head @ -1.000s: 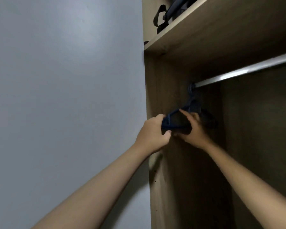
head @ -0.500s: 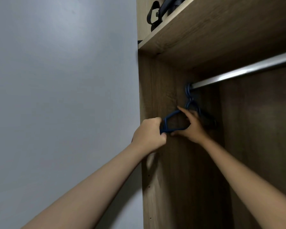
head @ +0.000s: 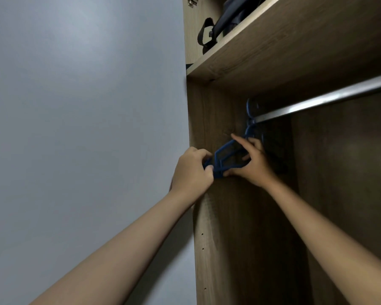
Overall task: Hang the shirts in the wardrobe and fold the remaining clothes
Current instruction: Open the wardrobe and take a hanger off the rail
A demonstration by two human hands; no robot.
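Observation:
A bunch of blue plastic hangers (head: 228, 154) hangs by its hooks from the left end of the metal wardrobe rail (head: 321, 102). My left hand (head: 193, 170) grips the near lower corner of the hangers, fingers curled round the plastic. Just to the right, my right hand (head: 254, 160) holds the hangers with its thumb under the bottom bar and its index finger laid along the sloping arm. How many hangers there are is hard to tell in the dark. No shirt is in view.
The wooden wardrobe side panel (head: 207, 216) stands right behind the hands, with a shelf (head: 273, 47) above the rail carrying a dark bag (head: 224, 18). A plain grey wall (head: 86, 128) fills the left.
Both hands keep the same hold on the hangers. My view has shifted slightly, and the hangers' near corner has been drawn a little outward from the wardrobe.

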